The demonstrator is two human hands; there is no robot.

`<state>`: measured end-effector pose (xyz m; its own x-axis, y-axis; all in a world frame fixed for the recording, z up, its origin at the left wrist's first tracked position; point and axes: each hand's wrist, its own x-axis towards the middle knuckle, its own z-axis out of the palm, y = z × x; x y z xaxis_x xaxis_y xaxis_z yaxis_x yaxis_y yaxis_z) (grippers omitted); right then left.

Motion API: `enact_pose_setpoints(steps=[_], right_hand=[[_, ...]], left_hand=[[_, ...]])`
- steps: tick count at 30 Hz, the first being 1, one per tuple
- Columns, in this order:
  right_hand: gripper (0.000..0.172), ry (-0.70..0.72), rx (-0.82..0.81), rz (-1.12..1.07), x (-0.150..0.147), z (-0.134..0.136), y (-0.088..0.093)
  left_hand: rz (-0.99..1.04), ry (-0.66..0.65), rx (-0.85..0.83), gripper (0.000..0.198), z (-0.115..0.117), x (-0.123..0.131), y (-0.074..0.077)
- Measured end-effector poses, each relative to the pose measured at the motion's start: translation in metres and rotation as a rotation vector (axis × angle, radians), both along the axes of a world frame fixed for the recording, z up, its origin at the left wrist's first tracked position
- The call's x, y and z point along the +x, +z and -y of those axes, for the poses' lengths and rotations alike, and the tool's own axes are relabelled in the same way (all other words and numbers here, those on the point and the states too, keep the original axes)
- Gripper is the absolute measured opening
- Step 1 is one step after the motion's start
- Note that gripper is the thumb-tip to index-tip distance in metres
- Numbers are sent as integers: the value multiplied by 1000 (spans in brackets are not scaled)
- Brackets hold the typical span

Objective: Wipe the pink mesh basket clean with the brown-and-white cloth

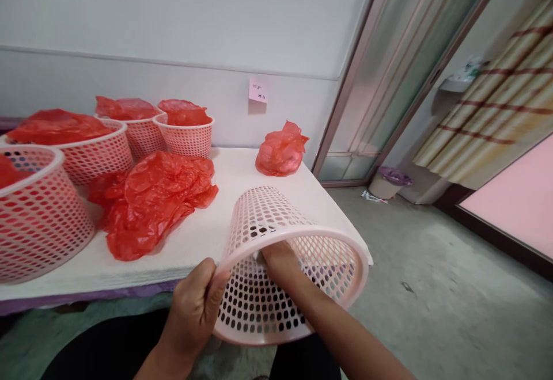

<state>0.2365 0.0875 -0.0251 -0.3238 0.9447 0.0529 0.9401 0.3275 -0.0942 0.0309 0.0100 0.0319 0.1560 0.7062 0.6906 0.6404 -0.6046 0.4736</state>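
A pink perforated plastic basket (276, 219) lies tilted on its side at the table's near edge, its mouth toward me. My left hand (194, 305) grips the basket's rim from the left, thumb on the outside. My right hand (279, 253) reaches inside the basket through the mouth, and its fingers are hidden within. A loose heap of red plastic bags (151, 196) lies on the table to the left of the basket. A smaller bunched red bag (280, 149) sits at the table's far right.
Several pink baskets (38, 213) lined with red bags stand at the left and back of the white table (207, 230). A wall with a pink note (258, 90) runs behind. A sliding door (389, 75) and a small bin (389, 181) are at the right.
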Motion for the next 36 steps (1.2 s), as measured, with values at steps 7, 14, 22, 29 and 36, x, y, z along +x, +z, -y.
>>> enact_pose_setpoints(steps=[7, 14, 22, 29, 36], right_hand=[[15, 325, -79, -197, -13, 89, 26], [40, 310, 337, -94, -24, 125, -10], [51, 297, 271, -401, -41, 112, 11], [53, 211, 78, -884, -53, 100, 26], [25, 96, 36, -57, -25, 59, 7]], left_hand=[[67, 136, -104, 29, -18, -19, 19], [193, 130, -279, 41, -35, -15, 39], [375, 129, -399, 37, -15, 1, 30], [473, 58, -441, 34, 11, 12, -16], [245, 23, -252, 25, 8, 4, -15]])
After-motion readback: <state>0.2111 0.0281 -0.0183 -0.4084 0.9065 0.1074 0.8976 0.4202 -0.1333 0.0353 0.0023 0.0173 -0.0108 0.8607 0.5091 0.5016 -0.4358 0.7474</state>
